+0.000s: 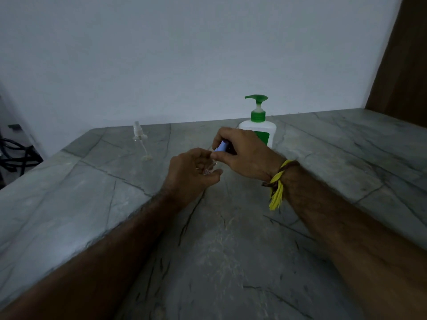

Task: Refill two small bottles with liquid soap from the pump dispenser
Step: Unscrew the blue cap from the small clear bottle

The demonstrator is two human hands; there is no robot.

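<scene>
A white pump dispenser [257, 128] with a green pump head stands upright at the back of the grey stone counter [231, 239]. In front of it, my left hand [191, 174] grips a small clear bottle [208, 170], mostly hidden by the fingers. My right hand [240, 153] pinches a light blue cap [222, 146] just above that bottle. A clear spray top [141, 140] with its dip tube lies on the counter to the left.
A white wall rises behind the counter. A brown wooden panel [402, 65] stands at the far right. Dark cables [16, 155] lie past the counter's left edge. A yellow thread band [277, 183] is on my right wrist.
</scene>
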